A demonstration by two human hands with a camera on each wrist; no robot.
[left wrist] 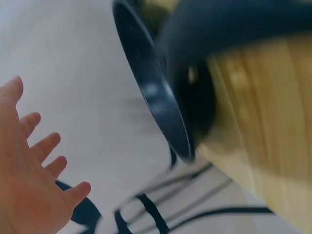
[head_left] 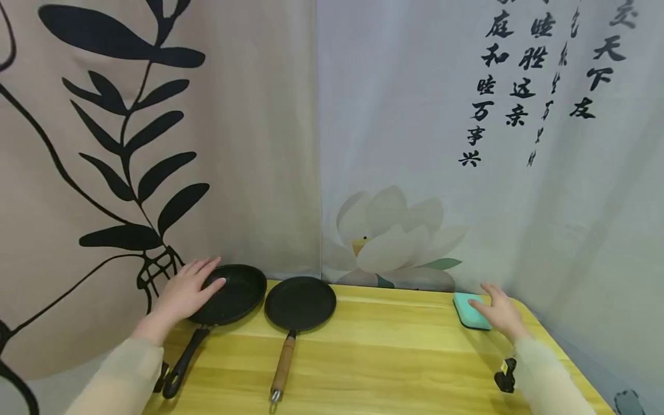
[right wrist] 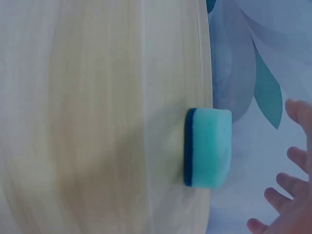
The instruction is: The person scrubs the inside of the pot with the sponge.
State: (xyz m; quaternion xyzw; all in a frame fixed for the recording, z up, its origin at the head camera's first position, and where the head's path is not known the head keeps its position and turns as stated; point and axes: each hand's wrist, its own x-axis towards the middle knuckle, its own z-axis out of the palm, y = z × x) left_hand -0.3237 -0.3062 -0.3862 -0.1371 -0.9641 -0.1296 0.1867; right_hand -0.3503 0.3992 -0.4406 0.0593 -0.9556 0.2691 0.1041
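A black frying pan (head_left: 236,300) with a black handle lies at the left of the table. My left hand (head_left: 184,294) hovers over its left side, fingers extended. In the left wrist view a gap shows between that hand (left wrist: 34,175) and the pan (left wrist: 151,83). On the far right is a turquoise sponge (head_left: 471,311) with a dark bottom layer. Close beside it, fingers spread, is my right hand (head_left: 502,314). The right wrist view shows that hand (right wrist: 295,195) apart from the sponge (right wrist: 209,148), holding nothing.
A flat black pan (head_left: 301,302) with a wooden handle (head_left: 283,363) lies right of the frying pan. The yellow wood-grain table (head_left: 394,357) ends at a printed curtain (head_left: 270,144) behind. Its right edge slopes away beside my right arm.
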